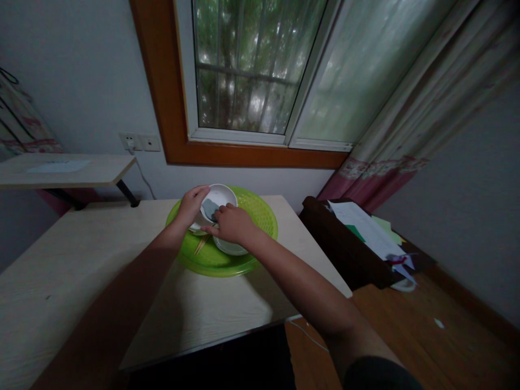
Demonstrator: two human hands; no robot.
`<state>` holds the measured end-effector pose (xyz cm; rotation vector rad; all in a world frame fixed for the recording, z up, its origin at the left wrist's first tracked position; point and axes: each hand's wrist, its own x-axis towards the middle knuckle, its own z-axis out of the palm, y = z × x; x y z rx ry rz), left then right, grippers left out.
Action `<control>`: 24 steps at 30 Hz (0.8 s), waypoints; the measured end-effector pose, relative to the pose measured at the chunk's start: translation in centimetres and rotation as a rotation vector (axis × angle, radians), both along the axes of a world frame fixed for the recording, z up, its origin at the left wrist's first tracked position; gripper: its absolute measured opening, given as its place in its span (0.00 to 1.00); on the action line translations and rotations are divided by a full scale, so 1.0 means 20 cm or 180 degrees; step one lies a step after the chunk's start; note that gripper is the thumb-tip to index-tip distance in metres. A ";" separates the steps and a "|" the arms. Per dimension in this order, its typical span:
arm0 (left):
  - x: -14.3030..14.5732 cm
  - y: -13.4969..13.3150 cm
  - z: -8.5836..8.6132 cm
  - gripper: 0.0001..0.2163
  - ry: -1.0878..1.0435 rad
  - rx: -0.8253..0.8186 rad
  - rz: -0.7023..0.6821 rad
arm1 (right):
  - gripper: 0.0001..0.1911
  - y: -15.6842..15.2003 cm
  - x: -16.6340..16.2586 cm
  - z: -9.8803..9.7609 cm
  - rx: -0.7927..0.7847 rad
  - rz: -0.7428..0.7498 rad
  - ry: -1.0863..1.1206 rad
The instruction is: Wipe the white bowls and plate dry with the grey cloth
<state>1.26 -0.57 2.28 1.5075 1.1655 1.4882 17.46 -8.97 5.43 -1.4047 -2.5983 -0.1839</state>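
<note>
My left hand (192,206) grips the left rim of a white bowl (222,194), which is tilted so that its inside faces me. Inside the bowl, my right hand (233,223) presses a grey cloth (209,208) against the surface, fingers closed on it. Below my right hand, a second white bowl (229,248) rests in a round green plastic basket (258,214), partly hidden by the hand. Another white dish (195,223) shows under my left hand. A few wooden chopsticks (200,245) lie in the basket to the left of the second bowl.
The basket stands on a pale wooden table (162,309) against the wall below a window (247,70). A raised shelf (93,168) is at the left, near a wall socket (140,142) with a cord. Papers (365,233) lie on a dark brown piece of furniture (337,254) to the right.
</note>
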 end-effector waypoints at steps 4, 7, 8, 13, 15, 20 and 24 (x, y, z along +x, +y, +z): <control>0.00 0.02 -0.01 0.19 0.0101 0.0019 0.0002 | 0.30 0.05 0.01 -0.01 -0.0637 0.0542 0.0693; 0.00 0.03 -0.02 0.18 0.0143 0.0057 -0.0080 | 0.34 0.08 -0.01 -0.04 -0.0845 0.0735 0.1340; 0.01 0.04 -0.03 0.18 0.0157 0.0078 -0.0118 | 0.36 0.09 -0.01 -0.05 -0.0867 0.0743 0.1513; 0.00 0.04 -0.03 0.20 0.0220 0.0154 -0.0174 | 0.39 0.11 -0.02 -0.11 -0.1039 0.0685 0.1985; -0.01 0.03 -0.03 0.21 0.0183 0.0134 -0.0147 | 0.36 0.11 0.00 -0.11 -0.1038 0.0660 0.1952; -0.02 0.04 -0.02 0.21 -0.0080 0.0047 0.0011 | 0.22 0.10 0.08 -0.06 -0.0560 0.0884 0.1235; -0.03 0.04 -0.02 0.23 -0.0147 0.0064 0.0048 | 0.19 0.09 0.16 0.00 -0.0146 0.0953 0.0464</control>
